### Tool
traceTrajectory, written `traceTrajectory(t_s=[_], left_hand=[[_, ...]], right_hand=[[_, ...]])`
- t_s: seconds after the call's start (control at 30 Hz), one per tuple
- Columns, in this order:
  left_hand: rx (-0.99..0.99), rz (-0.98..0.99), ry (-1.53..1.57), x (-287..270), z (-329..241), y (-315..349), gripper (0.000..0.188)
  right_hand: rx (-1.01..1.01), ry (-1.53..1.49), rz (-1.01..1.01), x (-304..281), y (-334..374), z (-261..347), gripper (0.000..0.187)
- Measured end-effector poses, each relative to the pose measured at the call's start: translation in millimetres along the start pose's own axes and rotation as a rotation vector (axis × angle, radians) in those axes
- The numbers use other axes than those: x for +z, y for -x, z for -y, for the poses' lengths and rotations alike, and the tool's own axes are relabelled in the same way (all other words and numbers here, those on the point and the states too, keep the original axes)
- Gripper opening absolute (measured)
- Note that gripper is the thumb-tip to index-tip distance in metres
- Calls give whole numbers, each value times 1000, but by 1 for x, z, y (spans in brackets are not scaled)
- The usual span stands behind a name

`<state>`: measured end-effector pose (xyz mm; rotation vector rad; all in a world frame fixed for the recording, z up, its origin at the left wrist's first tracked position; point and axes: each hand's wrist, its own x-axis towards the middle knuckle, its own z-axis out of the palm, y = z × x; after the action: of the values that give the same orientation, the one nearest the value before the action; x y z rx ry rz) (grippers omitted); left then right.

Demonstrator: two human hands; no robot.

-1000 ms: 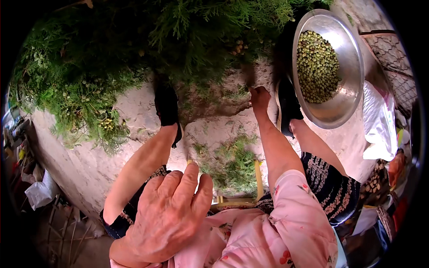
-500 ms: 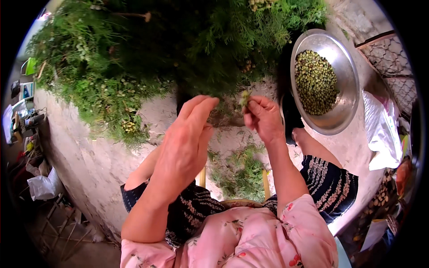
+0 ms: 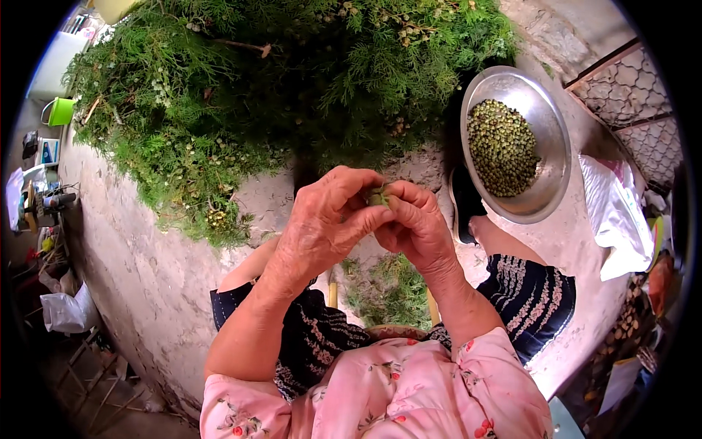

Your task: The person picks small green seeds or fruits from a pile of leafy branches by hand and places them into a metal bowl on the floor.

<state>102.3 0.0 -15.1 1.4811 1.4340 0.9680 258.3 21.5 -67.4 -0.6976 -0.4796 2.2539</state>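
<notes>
In front of my body both hands meet fingertip to fingertip. A small green sprig (image 3: pixel 378 197), seemingly bearing a little cone, is pinched where they come together, mostly covered by the fingers. My left hand (image 3: pixel 329 216) is closed, thumb and forefinger on the sprig's left side. My right hand (image 3: pixel 415 223), closed too, grips it from the right with thumb and forefinger. Ahead lies a big heap of cut evergreen branches (image 3: pixel 175 157) with small cones among the leaves. A round metal basin (image 3: pixel 552 157) to the right holds a pile of small green cones (image 3: pixel 502 146).
Loose green clippings (image 3: pixel 391 293) lie on the floor between my legs. A white sack (image 3: pixel 614 216) is right of the basin, near a wire mesh panel (image 3: pixel 621 91). At the far left stand a lime-green bucket (image 3: pixel 60 112) and a whitish bag (image 3: pixel 66 311).
My left hand has come right and down to the right hand, its fingers closing on the sprig. The right hand has shifted slightly left and lower. The view has tilted a little.
</notes>
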Motion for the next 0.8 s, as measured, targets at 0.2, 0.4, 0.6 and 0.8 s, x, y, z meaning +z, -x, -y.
traceTrajectory(t_s=[0.2,0.4,0.6,0.8], left_hand=[[57,117,18,-7,9,1,29],[-130,210,69,-3,-6,1,19],[-249,52,232,5,5,6,12],[-457,-251,800,-6,-2,-5,15]], right_hand=[[180,-186,92,-4,4,2,11],[275,-277,189,-14,4,-3,11],[233,-265,97,-20,0,-4,12],[705,1082,159,-138,-7,-76,7]])
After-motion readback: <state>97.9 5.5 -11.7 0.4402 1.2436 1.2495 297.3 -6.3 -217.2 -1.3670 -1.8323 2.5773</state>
